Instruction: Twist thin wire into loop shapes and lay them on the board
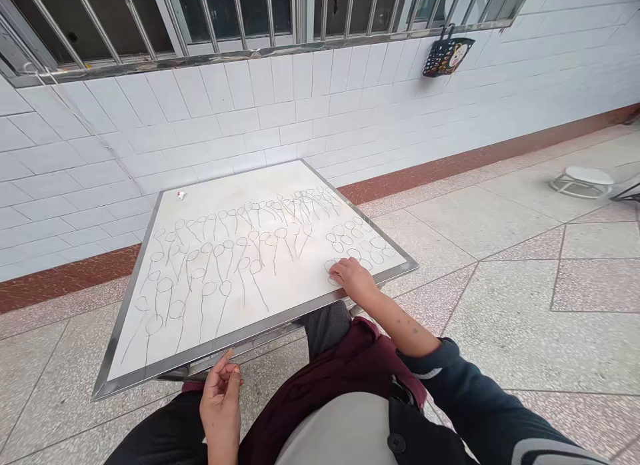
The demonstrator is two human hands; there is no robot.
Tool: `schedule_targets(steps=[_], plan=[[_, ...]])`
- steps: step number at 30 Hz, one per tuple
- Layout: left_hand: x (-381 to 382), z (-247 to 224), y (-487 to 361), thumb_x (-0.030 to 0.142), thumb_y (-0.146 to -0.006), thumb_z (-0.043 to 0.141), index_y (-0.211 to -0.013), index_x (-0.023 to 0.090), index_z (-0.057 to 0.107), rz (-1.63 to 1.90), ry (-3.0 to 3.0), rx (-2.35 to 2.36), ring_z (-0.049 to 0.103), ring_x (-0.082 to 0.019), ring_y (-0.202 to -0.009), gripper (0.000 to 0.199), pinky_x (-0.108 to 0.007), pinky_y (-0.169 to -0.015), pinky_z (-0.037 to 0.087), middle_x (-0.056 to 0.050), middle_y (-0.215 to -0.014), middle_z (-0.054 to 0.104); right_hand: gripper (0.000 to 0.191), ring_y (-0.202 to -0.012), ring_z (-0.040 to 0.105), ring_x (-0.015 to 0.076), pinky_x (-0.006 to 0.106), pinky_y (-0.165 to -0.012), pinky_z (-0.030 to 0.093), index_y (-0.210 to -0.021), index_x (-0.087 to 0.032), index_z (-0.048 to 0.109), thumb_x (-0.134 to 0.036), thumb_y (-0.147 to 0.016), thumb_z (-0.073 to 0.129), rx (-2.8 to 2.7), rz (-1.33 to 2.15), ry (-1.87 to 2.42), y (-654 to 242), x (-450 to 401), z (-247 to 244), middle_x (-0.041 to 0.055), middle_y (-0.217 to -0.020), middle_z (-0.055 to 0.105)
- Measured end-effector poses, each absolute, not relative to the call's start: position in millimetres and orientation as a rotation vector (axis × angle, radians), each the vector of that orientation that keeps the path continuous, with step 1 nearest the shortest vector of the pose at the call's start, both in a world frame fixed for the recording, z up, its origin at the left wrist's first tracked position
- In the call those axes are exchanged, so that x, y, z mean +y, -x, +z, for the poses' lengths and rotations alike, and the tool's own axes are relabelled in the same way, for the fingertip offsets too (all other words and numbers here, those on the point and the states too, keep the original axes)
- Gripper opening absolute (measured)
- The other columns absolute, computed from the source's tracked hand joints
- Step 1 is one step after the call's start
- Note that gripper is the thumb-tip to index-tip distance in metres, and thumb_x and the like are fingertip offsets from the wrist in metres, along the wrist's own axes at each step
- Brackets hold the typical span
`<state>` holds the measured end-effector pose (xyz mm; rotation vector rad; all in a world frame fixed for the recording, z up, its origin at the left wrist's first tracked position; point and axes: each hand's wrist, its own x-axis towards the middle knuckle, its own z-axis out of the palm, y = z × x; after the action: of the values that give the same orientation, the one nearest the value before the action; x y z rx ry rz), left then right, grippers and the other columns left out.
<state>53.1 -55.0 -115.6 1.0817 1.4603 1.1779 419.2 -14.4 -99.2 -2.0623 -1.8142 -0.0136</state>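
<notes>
My right hand (355, 280) rests low over the near right part of the white tabletop (295, 298). Its fingertips close down on a thin wire ring (331, 265) among several loose wire rings (345, 238). Below the table's front edge is my left hand (224, 393), with its thumb and fingers drawn together. Whatever may be between them is too small to make out. Across the left and middle of the table lie rows of wire loops with long tails (207, 288), spread side by side and partly overlapping towards the back.
A small red and white item (181, 195) sits at the table's far left corner. Behind stands a white tiled wall (280, 112) with barred windows (240, 18). A dotted black basket (447, 56) hangs there. A white stool (585, 178) stands on the floor at right.
</notes>
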Motion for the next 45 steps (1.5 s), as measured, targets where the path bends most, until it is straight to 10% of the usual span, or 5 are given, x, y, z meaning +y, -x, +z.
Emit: schedule_targets(steps=[17, 27, 45], plan=[[-58, -106, -74, 0.044, -0.069, 0.072, -0.108, 0.019, 0.066, 1.221, -1.101, 1.316, 0.056, -0.015, -0.071, 0.046, -0.026, -0.065, 0.047, -0.003, -0.081, 0.063, 0.011, -0.077, 0.057, 0.0194, 0.031, -0.069, 0.046, -0.088, -0.018, 0.059, -0.014, -0.086, 0.05, -1.702, 0.061, 1.949, -383, -12, -111, 0.0086, -0.09, 0.058], [-15, -23, -140, 0.027, -0.071, 0.073, -0.118, 0.017, 0.056, 1.011, -1.103, 0.957, 0.061, -0.018, -0.093, 0.051, -0.034, -0.089, 0.044, -0.009, -0.098, 0.069, 0.009, -0.073, 0.056, 0.0145, 0.028, -0.066, 0.05, -0.092, -0.021, 0.058, -0.019, -0.088, 0.05, -1.752, 0.317, 1.293, -322, -30, -42, 0.0044, -0.086, 0.056], [-51, -12, -124, 0.022, -0.073, 0.072, -0.109, 0.017, 0.059, 1.214, -0.812, 0.848, 0.059, -0.011, -0.07, 0.039, -0.03, -0.077, 0.045, -0.001, -0.082, 0.065, 0.017, -0.074, 0.06, 0.0137, 0.027, -0.07, 0.052, -0.094, -0.022, 0.055, -0.022, -0.08, 0.065, -1.528, 0.67, 1.183, -277, -57, -26, 0.001, -0.084, 0.061]])
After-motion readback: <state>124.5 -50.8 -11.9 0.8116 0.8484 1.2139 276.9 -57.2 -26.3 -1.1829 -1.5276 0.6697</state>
